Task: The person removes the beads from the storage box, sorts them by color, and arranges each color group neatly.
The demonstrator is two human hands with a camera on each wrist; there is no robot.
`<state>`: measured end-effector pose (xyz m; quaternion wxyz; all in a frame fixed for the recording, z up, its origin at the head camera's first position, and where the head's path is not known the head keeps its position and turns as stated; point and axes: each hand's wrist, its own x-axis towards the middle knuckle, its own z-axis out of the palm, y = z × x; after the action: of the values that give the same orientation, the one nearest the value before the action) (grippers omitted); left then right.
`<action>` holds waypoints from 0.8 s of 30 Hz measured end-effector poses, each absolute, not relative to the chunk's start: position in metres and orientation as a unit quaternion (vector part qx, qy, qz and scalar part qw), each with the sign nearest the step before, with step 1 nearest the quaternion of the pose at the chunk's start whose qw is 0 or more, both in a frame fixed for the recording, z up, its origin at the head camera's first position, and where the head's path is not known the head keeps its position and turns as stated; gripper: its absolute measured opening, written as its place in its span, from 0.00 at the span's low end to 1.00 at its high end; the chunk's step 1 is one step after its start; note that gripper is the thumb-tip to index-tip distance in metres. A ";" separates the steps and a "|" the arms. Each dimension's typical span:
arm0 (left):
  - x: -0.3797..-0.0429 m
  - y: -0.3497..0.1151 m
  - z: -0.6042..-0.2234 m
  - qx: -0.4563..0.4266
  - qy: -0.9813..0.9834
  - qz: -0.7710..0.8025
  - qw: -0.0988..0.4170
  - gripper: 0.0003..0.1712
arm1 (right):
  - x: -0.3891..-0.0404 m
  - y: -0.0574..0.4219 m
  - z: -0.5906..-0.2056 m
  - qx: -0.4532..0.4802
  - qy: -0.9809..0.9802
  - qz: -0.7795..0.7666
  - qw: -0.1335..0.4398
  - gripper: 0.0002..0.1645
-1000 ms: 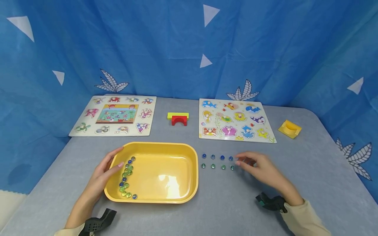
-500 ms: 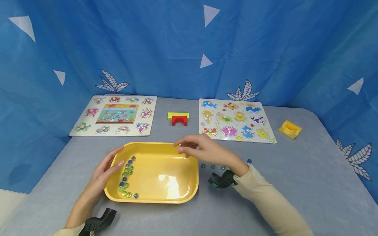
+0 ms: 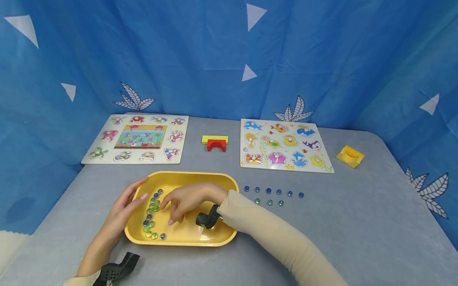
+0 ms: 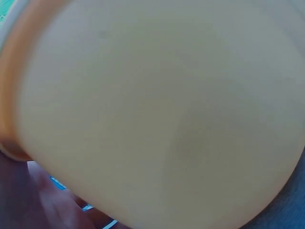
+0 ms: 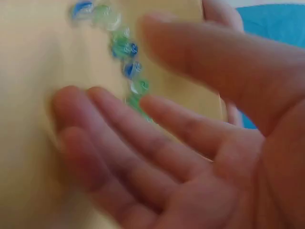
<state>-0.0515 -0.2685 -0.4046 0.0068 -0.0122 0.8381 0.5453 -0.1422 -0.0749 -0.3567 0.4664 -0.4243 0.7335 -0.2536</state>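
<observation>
A yellow tray (image 3: 186, 241) stands on the grey table, with several blue and green glass marbles (image 3: 149, 211) along its left side. My left hand (image 3: 121, 214) holds the tray's left rim, thumb over the edge and fingers along the outside. In the left wrist view the tray's pale wall (image 4: 157, 105) fills most of the picture. My right hand (image 3: 189, 200) reaches down into the tray, just right of the marbles. Seen from the right wrist, its fingers (image 5: 157, 152) are extended and apart from the thumb, with nothing between them.
Right of the tray, blue marbles (image 3: 268, 191) form a row, with green marbles (image 3: 270, 202) in a row before it, partly behind my right sleeve (image 3: 272, 238). Farther back are two peg puzzles (image 3: 96, 139), yellow and red blocks (image 3: 216, 143) and a yellow block (image 3: 350, 156).
My right hand has moved left from the marble rows into the tray. A blue marble now shows at the row's right end, where the hand was. My left hand has stayed at the rim.
</observation>
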 end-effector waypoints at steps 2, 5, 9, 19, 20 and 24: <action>-0.052 -0.268 -0.404 -0.008 0.834 0.552 0.007 0.28 | -0.139 -0.081 -0.363 -0.417 0.726 -0.264 0.480 0.27; -0.052 -0.268 -0.404 0.000 0.827 0.562 0.006 0.28 | -0.135 -0.086 -0.371 -0.406 0.720 -0.285 0.486 0.22; -0.052 -0.270 -0.404 0.004 0.824 0.567 0.002 0.28 | -0.130 -0.090 -0.377 -0.390 0.703 -0.310 0.508 0.19; -0.051 -0.270 -0.405 -0.001 0.831 0.556 -0.002 0.28 | -0.120 -0.094 -0.380 -0.374 0.675 -0.302 0.561 0.21; -0.051 -0.270 -0.405 -0.002 0.831 0.556 -0.001 0.28 | -0.120 -0.093 -0.380 -0.373 0.676 -0.302 0.560 0.20; -0.051 -0.270 -0.406 0.000 0.830 0.558 -0.004 0.28 | -0.120 -0.094 -0.380 -0.372 0.677 -0.305 0.556 0.19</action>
<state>-0.0507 -0.2705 -0.4061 -0.0036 -0.0002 0.8295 0.5584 -0.1197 -0.0936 -0.3802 0.5565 -0.3721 0.6772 -0.3055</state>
